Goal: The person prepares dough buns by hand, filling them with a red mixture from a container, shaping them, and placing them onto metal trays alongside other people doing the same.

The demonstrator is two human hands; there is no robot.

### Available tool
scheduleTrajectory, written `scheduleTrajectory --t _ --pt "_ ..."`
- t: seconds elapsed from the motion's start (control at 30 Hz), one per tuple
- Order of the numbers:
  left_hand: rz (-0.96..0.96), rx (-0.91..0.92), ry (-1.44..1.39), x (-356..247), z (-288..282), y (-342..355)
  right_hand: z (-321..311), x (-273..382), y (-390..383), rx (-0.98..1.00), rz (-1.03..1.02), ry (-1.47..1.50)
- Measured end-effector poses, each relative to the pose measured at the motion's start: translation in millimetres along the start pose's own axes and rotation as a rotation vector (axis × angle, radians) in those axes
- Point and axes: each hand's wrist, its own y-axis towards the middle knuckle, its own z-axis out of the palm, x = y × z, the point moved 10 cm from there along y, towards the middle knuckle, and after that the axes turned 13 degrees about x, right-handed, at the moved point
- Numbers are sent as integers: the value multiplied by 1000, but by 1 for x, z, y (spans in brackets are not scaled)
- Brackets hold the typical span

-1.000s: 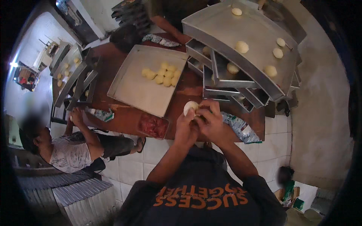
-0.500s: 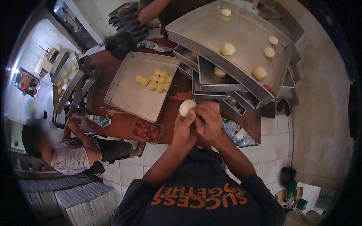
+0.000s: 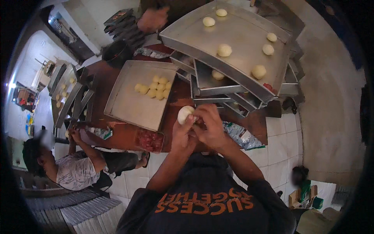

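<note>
A pale dough ball (image 3: 186, 115) rests in my left hand (image 3: 182, 134), whose fingers are curled round it at the table's front edge. My right hand (image 3: 210, 124) is bent in close with its fingers pressed to the ball's right side; its fingertips are partly hidden. Ahead and to the left, a shallow metal tray (image 3: 132, 107) carries a cluster of small yellowish dough balls (image 3: 157, 86). Beside it, nearest my left forearm, a clear container (image 3: 149, 140) holds a dark red filling.
Stacked metal trays (image 3: 177, 37) rise at the right, the top one carrying several dough balls. A plastic packet (image 3: 243, 136) lies by my right forearm. Another person (image 3: 78, 165) works at the left; a second person's hand (image 3: 154, 19) shows at the far side. More trays (image 3: 64, 97) stand far left.
One more dough ball now sits at the far side of the top tray, and the far person's hand has moved. The view has shifted slightly. My hands still work the same ball.
</note>
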Motion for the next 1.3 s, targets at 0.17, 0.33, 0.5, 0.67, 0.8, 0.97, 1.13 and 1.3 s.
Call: scheduleTrajectory --t 0.17,0.33,0.5,0.67,0.8,0.97,1.13,1.3 --pt "-70 109 -124 6 0 -6 2 -4 -4 64 -70 -15" --pt "-75 46 -222 5 0 -4 1 -1 -4 -35 -45 -29" --pt "-57 33 -191 12 0 -1 6 -17 -12 13 -40 -48" --pt "72 85 89 -14 -3 2 7 -24 -17 58 -38 61" --pt "152 64 602 -43 -5 4 -28 -12 -9 32 87 146" --pt "391 118 1206 -76 56 -23 -13 -35 -14 -56 307 510" --pt "759 192 1473 -88 63 -50 32 -62 -38 -119 583 1116" --pt "1015 100 1615 -104 83 -69 60 -41 -43 37 731 1610"
